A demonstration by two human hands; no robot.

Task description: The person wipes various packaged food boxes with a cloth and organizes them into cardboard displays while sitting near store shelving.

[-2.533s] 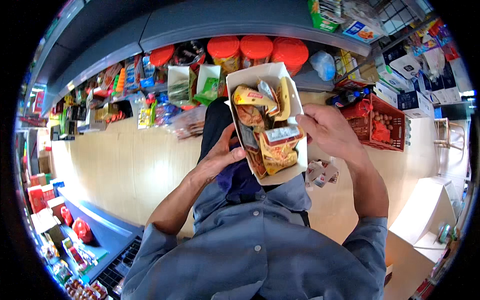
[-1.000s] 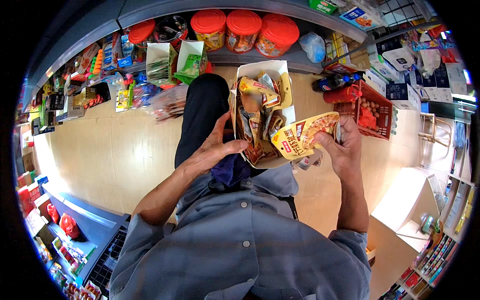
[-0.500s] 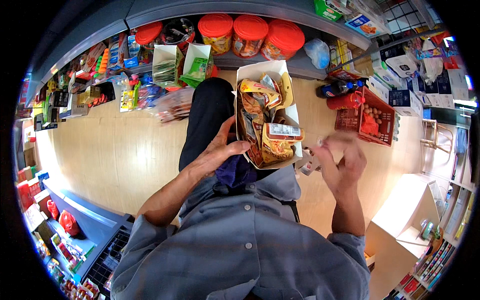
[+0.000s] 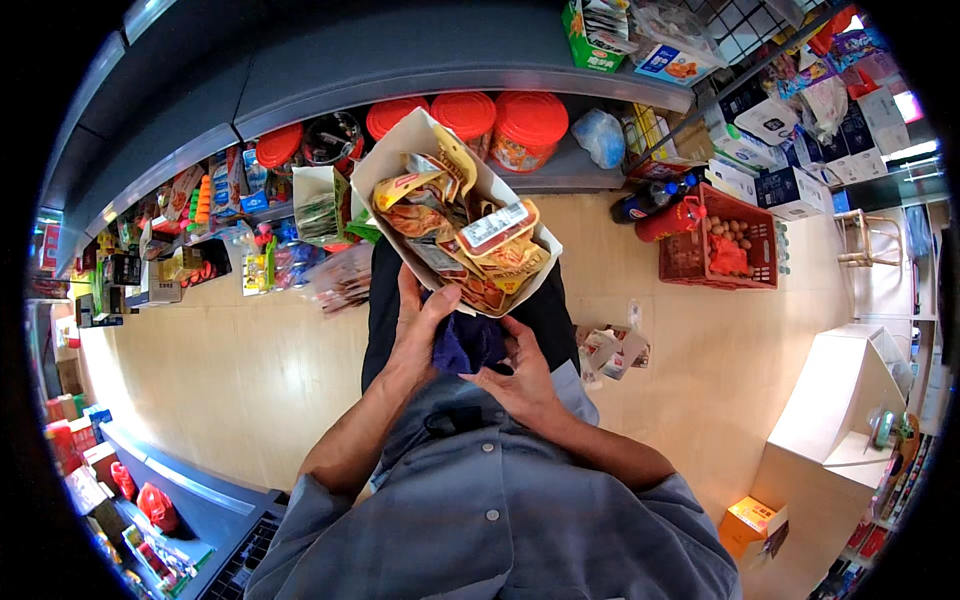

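My left hand (image 4: 418,325) grips the near left edge of a white open carton (image 4: 545,262), its thumb on the rim. Several brown and yellow snack packets (image 4: 425,215) fill the carton in a loose heap, and the carton is tilted, its far end leaning left. Below it hangs a dark purple cloth (image 4: 468,345), bunched between my two hands. The fingers of my right hand (image 4: 528,385) are closed on the right side of this cloth, just under the carton's near corner.
Red-lidded tubs (image 4: 525,130) line the low shelf ahead, beside a box of packets (image 4: 320,205). A red crate of eggs (image 4: 735,240) and dark bottles (image 4: 640,205) stand to the right. Torn cardboard (image 4: 615,350) lies on the floor near my right knee.
The carton has swung to the left and tilted, still in my left hand. My right hand has come in from the right and taken hold of the purple cloth.
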